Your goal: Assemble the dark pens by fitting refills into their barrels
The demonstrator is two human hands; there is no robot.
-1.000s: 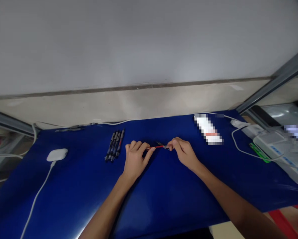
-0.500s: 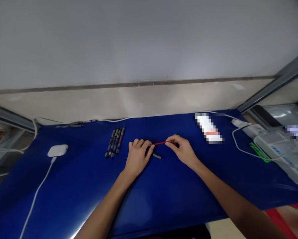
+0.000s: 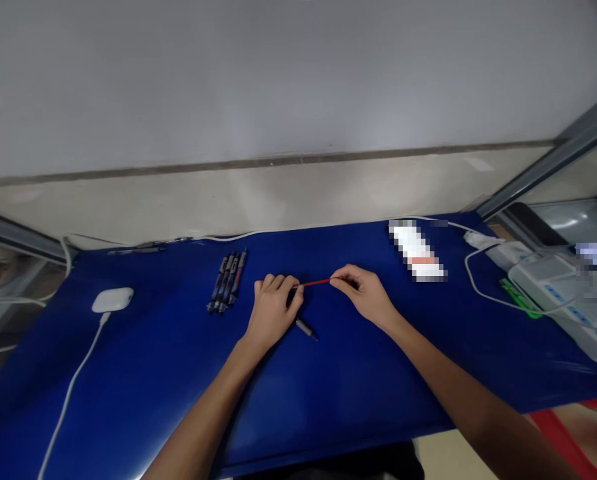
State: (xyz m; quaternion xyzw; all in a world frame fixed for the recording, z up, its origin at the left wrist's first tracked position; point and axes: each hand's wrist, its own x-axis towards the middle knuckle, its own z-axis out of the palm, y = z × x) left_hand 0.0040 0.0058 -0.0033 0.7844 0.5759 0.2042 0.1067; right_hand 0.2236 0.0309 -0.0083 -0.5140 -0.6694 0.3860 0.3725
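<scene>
A thin red pen refill [image 3: 317, 283] stretches between my two hands, just above or on the blue tabletop. My left hand [image 3: 274, 308] is closed on its left end, pinching between thumb and forefinger. At its right end, the thumb and fingertips of my right hand [image 3: 361, 291] pinch it; both ends are partly hidden by fingers. A dark pen part [image 3: 306, 328] lies by my left thumb, its left portion covered by the hand. Several dark pens [image 3: 227, 281] lie side by side to the left of my left hand.
A white earbud case [image 3: 112, 300] with a white cable rests on the blue table [image 3: 178, 373] at left. More pens [image 3: 137, 249] lie along the wall. At right are a blurred-out phone [image 3: 418, 251], a green packet [image 3: 521, 298] and a white power strip [image 3: 568, 303].
The dark pen part by my left thumb has swung, its right end now pointing further down towards me. The hands keep their pinch on the refill; the view has shifted slightly.
</scene>
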